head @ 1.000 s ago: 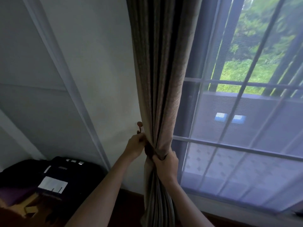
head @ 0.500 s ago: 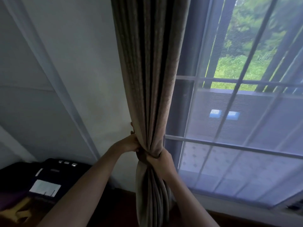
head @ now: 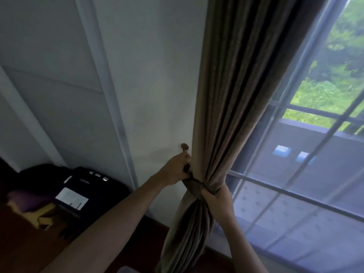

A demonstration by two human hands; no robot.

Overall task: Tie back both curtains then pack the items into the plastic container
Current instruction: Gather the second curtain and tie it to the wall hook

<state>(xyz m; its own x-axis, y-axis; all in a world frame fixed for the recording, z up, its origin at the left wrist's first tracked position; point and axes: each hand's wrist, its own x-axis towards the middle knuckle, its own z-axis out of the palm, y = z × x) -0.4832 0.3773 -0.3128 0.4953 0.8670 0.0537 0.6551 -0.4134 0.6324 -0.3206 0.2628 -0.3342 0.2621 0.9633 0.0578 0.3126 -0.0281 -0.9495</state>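
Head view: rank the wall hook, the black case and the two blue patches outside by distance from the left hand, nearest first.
From the left hand:
1. Wall hook, just above it.
2. Black case, lower left, by the wall.
3. Blue patches, far right, beyond the window.

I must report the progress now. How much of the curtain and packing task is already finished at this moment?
Done: the brown curtain is gathered and the tieback band is wrapped round it. In hand: the left hand holds the band's end just below the wall hook, not yet looped on; the right hand grips the bunched curtain. Left: hooking it. The other curtain, the items and the container are out of view.
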